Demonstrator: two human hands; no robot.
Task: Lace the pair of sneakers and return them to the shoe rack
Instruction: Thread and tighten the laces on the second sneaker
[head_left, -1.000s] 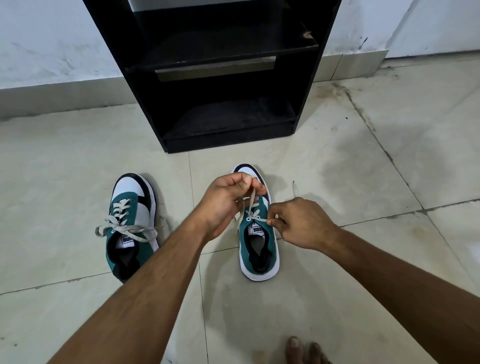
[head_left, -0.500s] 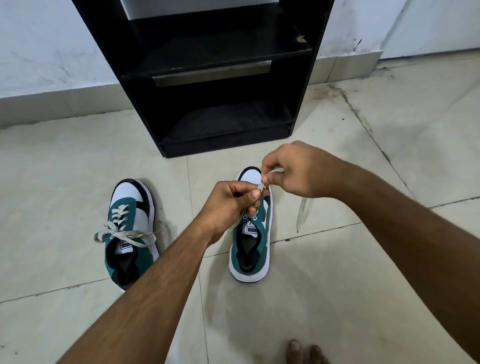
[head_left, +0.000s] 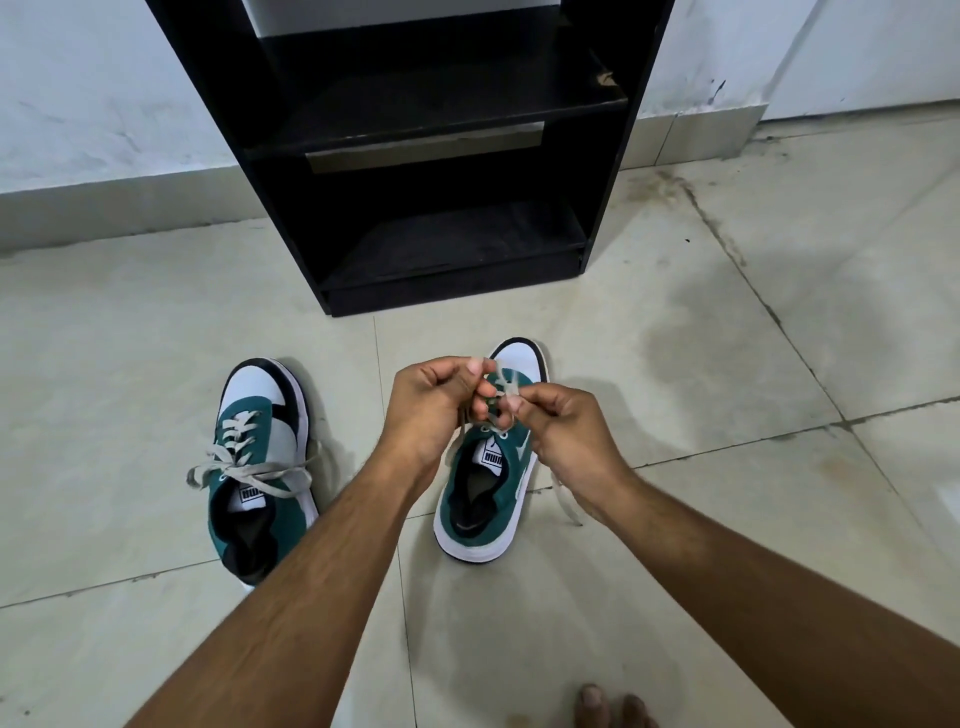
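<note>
Two green, white and black sneakers stand on the tiled floor, toes toward the rack. The left sneaker (head_left: 260, 467) is laced, with its grey lace ends lying loose across it. Over the right sneaker (head_left: 488, 499), both hands work its grey lace (head_left: 501, 387). My left hand (head_left: 436, 405) pinches the lace above the eyelets. My right hand (head_left: 561, 441) pinches another part of the same lace close beside it. A loose lace end (head_left: 566, 499) trails on the floor under my right wrist. The hands hide the shoe's upper eyelets.
A black shoe rack (head_left: 447, 156) with bare shelves stands against the white wall straight ahead, just beyond the sneakers. Toes of a bare foot (head_left: 613, 706) show at the bottom edge. Pale floor tiles (head_left: 727, 364) with dark grout lines spread to both sides.
My right hand, raised high with the lace half a second ago, has come back down beside my left hand over the right sneaker. The left sneaker has not moved.
</note>
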